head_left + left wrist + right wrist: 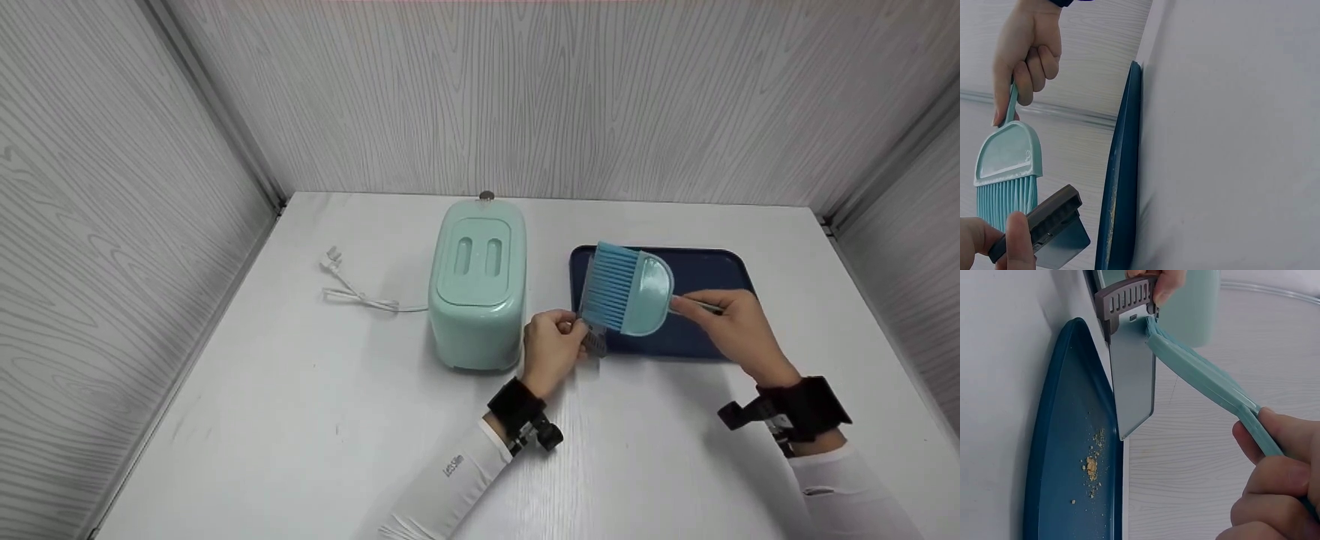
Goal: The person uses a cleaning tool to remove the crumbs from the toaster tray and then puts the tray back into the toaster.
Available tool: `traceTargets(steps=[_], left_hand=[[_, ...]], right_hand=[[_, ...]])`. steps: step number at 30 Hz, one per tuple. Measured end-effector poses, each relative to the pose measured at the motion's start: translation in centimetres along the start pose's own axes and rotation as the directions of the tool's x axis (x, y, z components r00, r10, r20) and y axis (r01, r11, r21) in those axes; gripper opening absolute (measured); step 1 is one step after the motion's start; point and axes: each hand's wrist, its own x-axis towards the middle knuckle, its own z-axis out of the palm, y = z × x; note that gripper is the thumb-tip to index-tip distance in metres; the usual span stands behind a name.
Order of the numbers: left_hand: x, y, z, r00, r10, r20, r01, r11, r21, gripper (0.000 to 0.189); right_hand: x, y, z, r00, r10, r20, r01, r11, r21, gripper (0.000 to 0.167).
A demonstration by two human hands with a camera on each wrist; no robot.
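With its thumb and fingers my left hand (551,345) pinches the grey slotted end of a toaster's crumb tray (1133,371). The metal sheet stands tilted over the near left edge of a dark blue tray (701,266). My right hand (739,334) grips the thin handle of a light blue brush (651,292). Its bristles (611,289) lie against the crumb tray near the grey end, as the right wrist view shows. Yellowish crumbs (1091,467) are scattered on the dark blue tray. In the head view, the brush covers most of the crumb tray.
A mint green toaster (480,330) with a lid on top stands just left of my left hand. Its white cord and plug (360,296) lie on the white table (300,420) to the left. Grey wood-grain panels (525,97) enclose the back and sides.
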Motion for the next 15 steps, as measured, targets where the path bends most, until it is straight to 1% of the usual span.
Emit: traceTargets(steps=[7,15], left_hand=[[-0.03,-0.09,-0.06,1.000,0.020,0.006,-0.020,1.000,0.003,0.013],[0.02,-0.04,0.00,1.000,0.019,-0.001,-0.019,1.000,-0.003,0.012]], right_hand=[[0.11,0.30,0.49,1.000,-0.022,-0.015,0.022,0.999,-0.030,0.038],[0.77,0.68,0.53,0.998,-0.043,-0.043,0.041,0.998,-0.049,0.039]])
